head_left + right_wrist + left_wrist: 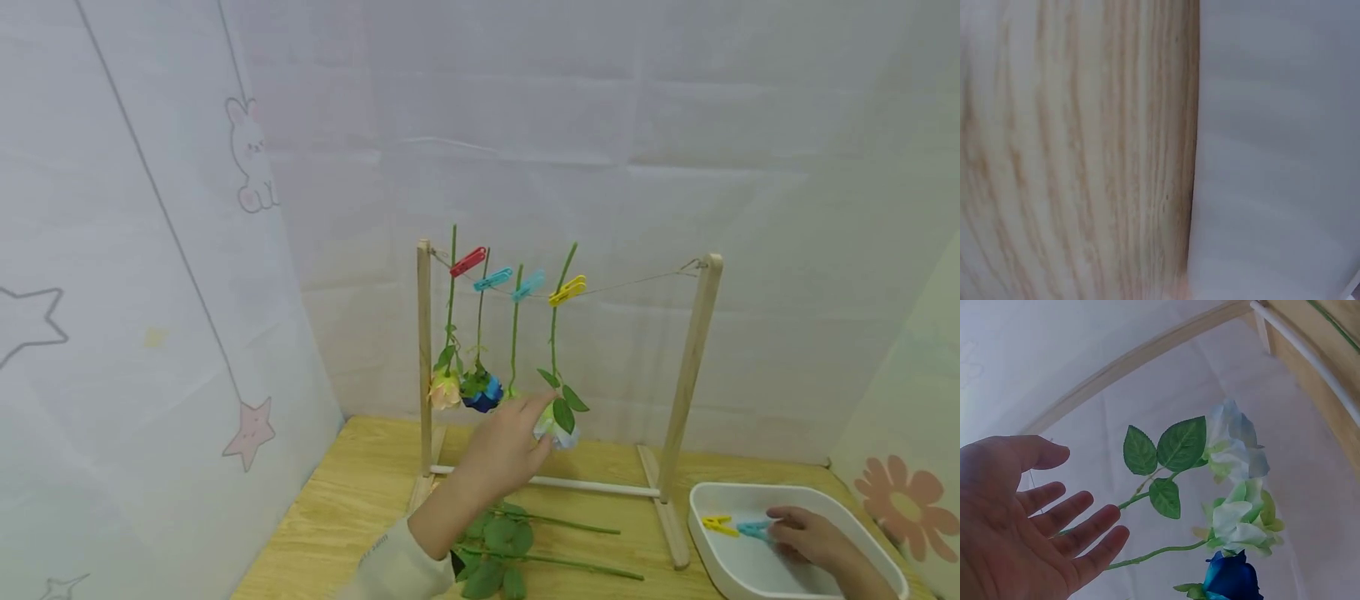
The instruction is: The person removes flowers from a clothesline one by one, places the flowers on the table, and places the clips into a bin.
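Note:
My left hand [506,446] is beside the hanging flowers. In the left wrist view its palm shows, fingers extended and loose, holding nothing. Near it are a pale white rose [1235,440], a greenish-white rose [1241,519] and a blue rose [1232,575]. A peach rose [446,389] hangs farther left. The stems hang from a string by a red clothespin [468,262], two light-blue ones and a yellow clothespin [567,290]. My right hand [813,542] reaches into a white tray [705,562], fingers at a blue clothespin [752,531]; its grip is unclear.
A wooden stand [690,383] carries the string, with a white bar [592,485] low across it. Green-leaved stems [570,564] lie on the wooden table in front. Another yellow clothespin [718,525] is in the tray. Patterned cloth walls stand behind and at the sides.

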Demonstrator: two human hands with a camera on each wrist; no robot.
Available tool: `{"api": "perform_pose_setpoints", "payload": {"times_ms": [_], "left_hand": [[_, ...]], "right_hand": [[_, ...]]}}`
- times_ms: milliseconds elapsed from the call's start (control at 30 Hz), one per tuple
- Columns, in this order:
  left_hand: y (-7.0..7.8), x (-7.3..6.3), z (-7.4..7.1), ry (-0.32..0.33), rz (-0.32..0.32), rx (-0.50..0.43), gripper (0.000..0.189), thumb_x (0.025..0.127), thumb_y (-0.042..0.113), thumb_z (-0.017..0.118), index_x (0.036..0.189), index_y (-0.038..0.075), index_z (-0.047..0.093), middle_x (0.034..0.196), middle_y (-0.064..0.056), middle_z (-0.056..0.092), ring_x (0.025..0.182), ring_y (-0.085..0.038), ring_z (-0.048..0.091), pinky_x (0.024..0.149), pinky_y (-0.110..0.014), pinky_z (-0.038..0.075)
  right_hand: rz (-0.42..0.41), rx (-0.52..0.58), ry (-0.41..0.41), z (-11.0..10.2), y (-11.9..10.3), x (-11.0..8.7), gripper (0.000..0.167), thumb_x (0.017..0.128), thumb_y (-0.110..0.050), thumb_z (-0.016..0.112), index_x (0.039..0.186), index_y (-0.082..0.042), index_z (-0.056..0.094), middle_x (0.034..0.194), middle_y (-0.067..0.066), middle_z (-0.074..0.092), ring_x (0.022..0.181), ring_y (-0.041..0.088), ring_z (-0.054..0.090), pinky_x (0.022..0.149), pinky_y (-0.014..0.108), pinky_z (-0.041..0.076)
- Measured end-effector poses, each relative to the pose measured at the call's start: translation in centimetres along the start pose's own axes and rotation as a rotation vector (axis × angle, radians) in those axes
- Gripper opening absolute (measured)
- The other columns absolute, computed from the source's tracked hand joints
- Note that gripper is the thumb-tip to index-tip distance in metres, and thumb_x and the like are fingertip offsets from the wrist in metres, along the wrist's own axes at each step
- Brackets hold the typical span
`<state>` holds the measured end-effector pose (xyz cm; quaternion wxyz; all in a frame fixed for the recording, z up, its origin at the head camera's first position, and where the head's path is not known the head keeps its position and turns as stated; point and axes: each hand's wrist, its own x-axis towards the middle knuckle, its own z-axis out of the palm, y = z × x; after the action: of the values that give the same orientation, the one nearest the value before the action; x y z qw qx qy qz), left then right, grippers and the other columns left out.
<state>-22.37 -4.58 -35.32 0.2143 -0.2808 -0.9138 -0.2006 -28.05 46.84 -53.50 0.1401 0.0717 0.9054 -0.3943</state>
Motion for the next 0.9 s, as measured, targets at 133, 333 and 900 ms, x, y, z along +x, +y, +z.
{"api": "perform_pose_setpoints", "payload": {"times_ms": [133, 333, 900], "left_hand": [[-0.1, 0.9, -0.9, 0.000, -0.034, -0.109, 0.056, 0.098, 0.021, 0.067, 0.150, 0.016, 0.048, 0.141, -0.005, 0.061, 0.113, -0.024, 0.066, 0.082, -0.036, 0.059], [-0.5, 1.9, -1.7, 0.026, -0.085, -0.291, 0.054, 0.099, 0.019, 0.064, 0.150, 0.013, 0.048, 0.144, -0.005, 0.058, 0.125, -0.024, 0.060, 0.090, -0.042, 0.057], [-2.6, 5.8, -1.9, 0.152, -0.206, -0.744, 0.045, 0.103, 0.018, 0.057, 0.147, 0.013, 0.049, 0.145, -0.006, 0.057, 0.126, -0.023, 0.060, 0.098, -0.042, 0.055]], "right_hand": [[-0.069, -0.039, 0.047, -0.2, -0.7, -0.6, 0.059, 0.097, -0.022, 0.066, 0.130, 0.021, 0.047, 0.109, 0.029, 0.064, 0.088, 0.023, 0.067, 0.077, 0.042, 0.060], [-0.193, -0.140, 0.073, -0.6, -3.2, -2.1, 0.053, 0.101, -0.024, 0.062, 0.127, 0.020, 0.052, 0.110, 0.026, 0.067, 0.088, 0.027, 0.069, 0.073, 0.041, 0.059], [-0.551, -0.202, 0.207, -0.7, -13.9, -8.2, 0.038, 0.104, -0.026, 0.060, 0.133, -0.001, 0.061, 0.116, 0.012, 0.071, 0.087, 0.002, 0.066, 0.069, 0.025, 0.055]]}}
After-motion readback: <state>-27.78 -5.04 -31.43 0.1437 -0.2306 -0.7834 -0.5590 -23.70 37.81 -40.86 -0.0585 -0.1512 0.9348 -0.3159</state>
